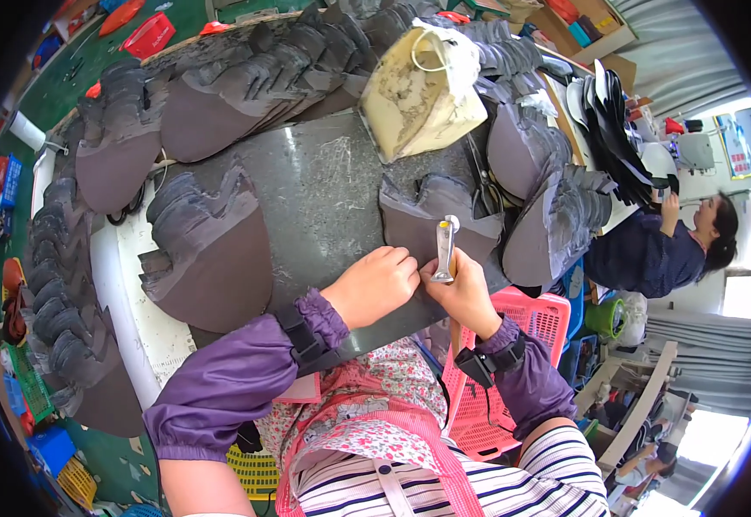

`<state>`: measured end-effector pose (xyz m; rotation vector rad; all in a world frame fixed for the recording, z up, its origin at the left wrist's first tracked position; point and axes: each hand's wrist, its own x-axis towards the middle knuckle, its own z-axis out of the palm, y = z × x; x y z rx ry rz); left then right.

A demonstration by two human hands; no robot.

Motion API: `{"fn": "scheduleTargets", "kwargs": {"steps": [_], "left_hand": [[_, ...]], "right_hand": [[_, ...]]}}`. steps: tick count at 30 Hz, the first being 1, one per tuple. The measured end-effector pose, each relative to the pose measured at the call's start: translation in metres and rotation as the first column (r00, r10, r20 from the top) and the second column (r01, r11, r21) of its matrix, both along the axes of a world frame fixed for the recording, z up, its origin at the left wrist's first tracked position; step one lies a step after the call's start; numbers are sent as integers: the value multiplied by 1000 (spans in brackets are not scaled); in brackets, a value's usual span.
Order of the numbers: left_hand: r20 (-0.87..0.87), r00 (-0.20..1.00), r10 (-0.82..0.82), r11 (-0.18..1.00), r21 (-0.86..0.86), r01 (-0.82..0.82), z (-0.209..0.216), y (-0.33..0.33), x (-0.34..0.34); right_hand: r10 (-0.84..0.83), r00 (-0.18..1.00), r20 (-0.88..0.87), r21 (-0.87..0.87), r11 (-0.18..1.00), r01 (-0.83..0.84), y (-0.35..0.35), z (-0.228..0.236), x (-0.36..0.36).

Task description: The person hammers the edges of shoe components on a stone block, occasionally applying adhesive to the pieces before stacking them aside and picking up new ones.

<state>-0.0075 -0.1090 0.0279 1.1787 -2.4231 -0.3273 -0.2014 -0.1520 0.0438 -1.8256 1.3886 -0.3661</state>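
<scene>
In my right hand (464,297) is a small hammer (445,252) with a silver metal head; its wooden handle shows below my fingers. The head stands over a dark brown shoe-upper piece (414,226) with a notched grey edge, lying on the dark worktop (315,194). My left hand (374,289) lies close beside the right, by the piece's near left edge. Its fingers are curled together, their tips turned down and out of sight. Farther left rests a fanned stack of similar pieces (220,258). Scissors (484,185) lie right of the worked piece.
A glue-stained cream container (423,95) stands at the back of the worktop. Stacks of dark pieces (220,116) line the far side, with others (543,224) at right. A pink basket (535,323) sits by my right arm. Another person (655,250) works at right.
</scene>
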Motion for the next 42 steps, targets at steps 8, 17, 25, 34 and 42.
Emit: {"fn": "scheduleTargets", "kwargs": {"steps": [8,17,25,34,42], "left_hand": [[47,989,-141,989,-28,143,-8,-17,9],[-139,980,-141,987,64,151,-12,-28,13],[-71,987,-147,989,14,149,-12,-28,8],[-340,929,148,923,384,-6,-6,-28,3],[-360,919,159,942,334,-32,-10,-26,4]], "right_hand": [[128,992,-10,-238,963,-127,14,-5,-2],[16,999,36,-130,991,-11,12,-2,4],[-72,996,48,9,997,71,5,-13,-2],[4,997,72,-47,999,-1,6,-11,-3],[-42,998,-45,-107,994,37,8,8,17]]}}
